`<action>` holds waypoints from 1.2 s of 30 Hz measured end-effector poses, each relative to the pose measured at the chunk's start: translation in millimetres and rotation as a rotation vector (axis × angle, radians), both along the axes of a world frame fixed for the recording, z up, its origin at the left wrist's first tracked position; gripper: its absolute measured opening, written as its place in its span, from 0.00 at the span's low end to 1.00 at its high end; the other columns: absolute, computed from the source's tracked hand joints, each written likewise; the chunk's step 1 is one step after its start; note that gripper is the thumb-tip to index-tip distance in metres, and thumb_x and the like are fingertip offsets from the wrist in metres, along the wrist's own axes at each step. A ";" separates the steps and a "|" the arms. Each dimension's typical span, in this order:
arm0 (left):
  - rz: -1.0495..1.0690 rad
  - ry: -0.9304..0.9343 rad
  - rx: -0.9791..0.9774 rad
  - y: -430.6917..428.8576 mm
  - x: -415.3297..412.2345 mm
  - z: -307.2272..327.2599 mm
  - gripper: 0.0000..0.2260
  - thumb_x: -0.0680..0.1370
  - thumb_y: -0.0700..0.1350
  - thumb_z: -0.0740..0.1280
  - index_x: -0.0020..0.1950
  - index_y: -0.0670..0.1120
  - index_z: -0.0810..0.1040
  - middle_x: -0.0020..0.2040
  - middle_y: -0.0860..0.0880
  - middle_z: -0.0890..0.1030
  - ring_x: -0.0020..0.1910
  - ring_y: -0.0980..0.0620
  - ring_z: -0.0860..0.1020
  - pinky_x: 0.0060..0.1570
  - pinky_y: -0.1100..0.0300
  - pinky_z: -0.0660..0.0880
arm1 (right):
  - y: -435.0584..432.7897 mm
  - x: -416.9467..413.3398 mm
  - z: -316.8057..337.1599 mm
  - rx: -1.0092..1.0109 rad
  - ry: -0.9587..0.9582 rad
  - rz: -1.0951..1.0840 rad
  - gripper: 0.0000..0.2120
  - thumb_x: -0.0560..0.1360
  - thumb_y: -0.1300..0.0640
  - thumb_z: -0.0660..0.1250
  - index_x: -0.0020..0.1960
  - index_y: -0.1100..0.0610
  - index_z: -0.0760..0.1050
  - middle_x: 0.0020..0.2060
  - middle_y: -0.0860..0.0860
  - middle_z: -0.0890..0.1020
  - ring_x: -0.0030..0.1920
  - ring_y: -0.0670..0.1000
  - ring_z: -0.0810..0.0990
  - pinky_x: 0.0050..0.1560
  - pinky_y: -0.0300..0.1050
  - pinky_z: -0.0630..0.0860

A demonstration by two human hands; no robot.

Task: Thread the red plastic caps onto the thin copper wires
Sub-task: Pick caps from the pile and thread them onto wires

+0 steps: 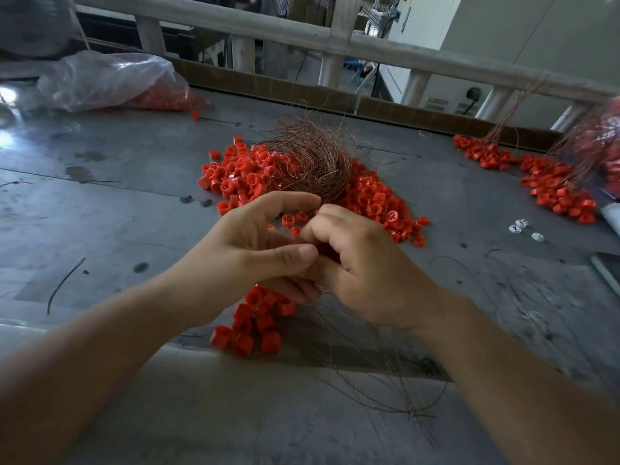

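My left hand point(255, 250) and my right hand point(362, 263) meet at the middle of the grey table point(117, 203), fingertips together. Both pinch thin copper wires point(352, 344) that trail from the hands toward the near table edge. A bunch of red caps on wires point(258, 320) hangs below my left hand. Whether a cap sits between the fingertips is hidden. Behind the hands lies a heap of loose red caps point(241, 172) with a tangled bundle of copper wire point(312, 159) on top.
A clear plastic bag of red caps point(110, 80) lies at the back left. Threaded caps with wires point(550, 182) sit at the right beside another bag point(604, 146). A few small white pieces point(523, 228) lie right of the heap. A cardboard strip point(302, 92) and white railing point(268, 31) border the far edge.
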State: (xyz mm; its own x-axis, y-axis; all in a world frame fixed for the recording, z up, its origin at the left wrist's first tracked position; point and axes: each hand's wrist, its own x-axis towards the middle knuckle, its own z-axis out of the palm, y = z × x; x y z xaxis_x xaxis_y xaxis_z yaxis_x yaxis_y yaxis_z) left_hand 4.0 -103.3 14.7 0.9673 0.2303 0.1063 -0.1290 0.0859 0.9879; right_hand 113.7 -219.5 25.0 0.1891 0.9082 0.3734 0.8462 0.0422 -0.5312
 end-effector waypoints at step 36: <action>0.550 0.117 0.154 18.9 6.2 3.0 0.15 0.71 0.29 0.65 0.34 0.48 0.82 0.35 0.50 0.82 0.35 0.55 0.79 0.29 0.68 0.75 | -6.2 11.8 2.4 -0.259 -0.009 -0.143 0.03 0.72 0.59 0.69 0.40 0.55 0.80 0.31 0.39 0.75 0.34 0.37 0.73 0.37 0.28 0.70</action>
